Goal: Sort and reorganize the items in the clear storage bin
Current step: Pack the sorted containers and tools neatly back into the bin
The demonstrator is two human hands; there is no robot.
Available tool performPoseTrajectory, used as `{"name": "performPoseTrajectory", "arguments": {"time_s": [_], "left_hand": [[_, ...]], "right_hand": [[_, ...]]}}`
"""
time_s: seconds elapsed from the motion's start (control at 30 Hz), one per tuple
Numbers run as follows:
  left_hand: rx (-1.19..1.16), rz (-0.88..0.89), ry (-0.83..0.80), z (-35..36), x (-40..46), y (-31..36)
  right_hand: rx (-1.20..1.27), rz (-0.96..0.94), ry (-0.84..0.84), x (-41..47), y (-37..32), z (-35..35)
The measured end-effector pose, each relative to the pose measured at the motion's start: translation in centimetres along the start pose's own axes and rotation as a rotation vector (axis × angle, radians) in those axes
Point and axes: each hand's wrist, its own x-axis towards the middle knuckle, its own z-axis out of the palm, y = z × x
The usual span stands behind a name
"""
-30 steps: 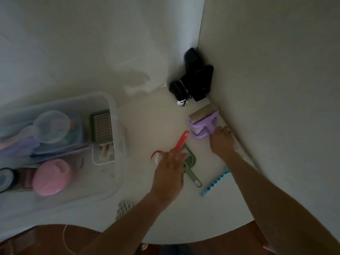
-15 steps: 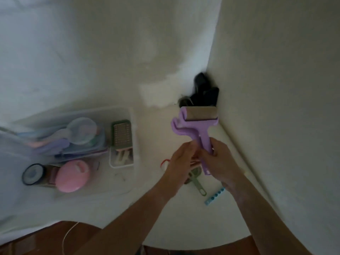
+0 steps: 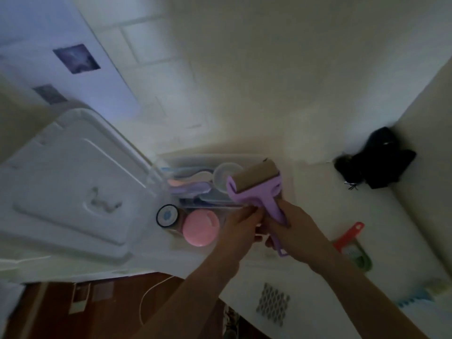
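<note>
My right hand [image 3: 297, 231] grips the handle of a purple lint roller [image 3: 256, 189] and holds it over the clear storage bin [image 3: 171, 159]. My left hand [image 3: 241, 228] touches the roller's handle from the left; its fingers curl against it. Inside the bin lie a pink round case [image 3: 200, 227], a black-rimmed round tin [image 3: 167, 215], a clear cup [image 3: 226, 176] and several pastel utensils [image 3: 190, 184]. The roller hides the bin's right part.
The bin's clear lid [image 3: 73, 182] lies to the left. On the white table right of my hands lie a red-handled tool [image 3: 349, 237], a green tool [image 3: 362, 259] and a blue strip [image 3: 413, 299]. A black object [image 3: 381, 162] sits in the wall corner. A mesh piece [image 3: 272, 303] lies near the table's front edge.
The purple roller was picked up off the table near the wall and carried left over the bin. The view swung left, bringing the lid into sight.
</note>
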Motion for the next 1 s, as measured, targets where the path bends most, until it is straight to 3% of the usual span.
{"name": "performPoseTrajectory", "arguments": {"time_s": [0.2, 0.33, 0.47, 0.6, 0.67, 0.77, 0.9, 1.0], "left_hand": [[0.744, -0.073, -0.136, -11.2, 1.8, -1.8], [1.17, 0.011, -0.022, -15.8, 4.2, -2.1], [1.114, 0.071, -0.091, -16.5, 6.1, -3.1], [1.049, 0.115, -0.254, -15.3, 7.8, -5.0], [1.076, 0.06, -0.307, -14.3, 8.7, -5.6], [1.103, 0.109, -0.351, -13.2, 10.0, -6.8], [0.982, 0.216, -0.295, -13.4, 12.2, -9.4], [0.995, 0.152, -0.281, -13.4, 13.1, -9.9]], "right_hand": [[-0.159, 0.177, -0.266, 2.3, -0.4, 2.5], [-0.498, 0.315, -0.382, 5.9, -0.1, 4.7], [-0.987, 0.259, -0.515, 9.0, -0.4, 8.0], [-1.203, 0.16, -0.309, 11.0, 0.5, 11.0], [-1.171, 0.17, -0.184, 11.8, 1.3, 11.9], [-1.015, 0.199, -0.125, 12.6, 1.9, 11.9], [-0.707, 0.184, 0.0, 12.2, 3.1, 10.8], [-0.506, 0.137, 0.122, 11.5, 4.4, 10.7]]}}
